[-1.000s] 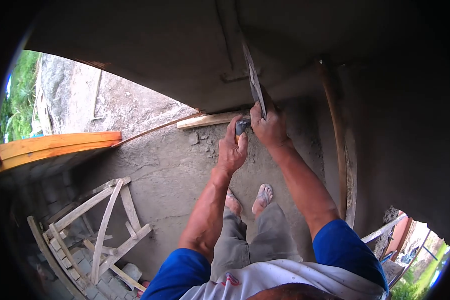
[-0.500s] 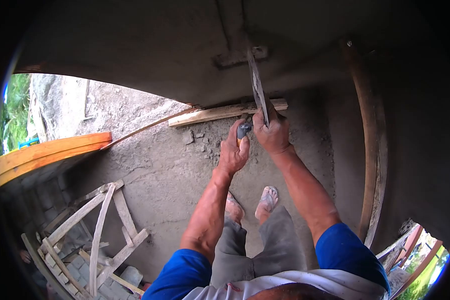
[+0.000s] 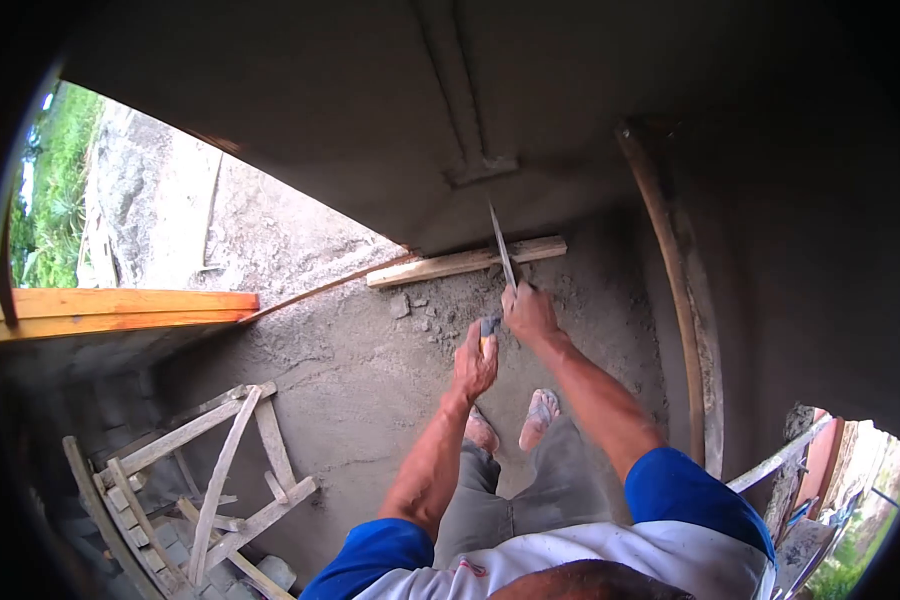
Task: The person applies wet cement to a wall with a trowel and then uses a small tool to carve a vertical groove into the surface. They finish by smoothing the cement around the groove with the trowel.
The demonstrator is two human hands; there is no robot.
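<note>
My left hand (image 3: 475, 368) is closed around a tool handle (image 3: 488, 328) with a grey end and a yellow band; the rest of that tool is hidden by the hand. My right hand (image 3: 532, 314) grips a thin, flat grey blade (image 3: 501, 245), seen nearly edge-on and pointing up toward the wall. In front is a dark, smoothly plastered wall (image 3: 340, 130) with a recessed box outline (image 3: 485, 172) and two grooves running up from it. The blade's tip is just below that recess in this view.
A wooden plank (image 3: 460, 262) lies on the floor along the wall's foot, with mortar crumbs (image 3: 410, 307) beside it. A rough wooden trestle (image 3: 260, 440) stands at left. Orange-stained timber (image 3: 130, 312) juts in from the left. A long wooden pole (image 3: 670, 260) leans at right.
Both hands have come lower, nearer my body, and the blade has dropped away from the recess it overlapped. The whole view has shifted and turned slightly.
</note>
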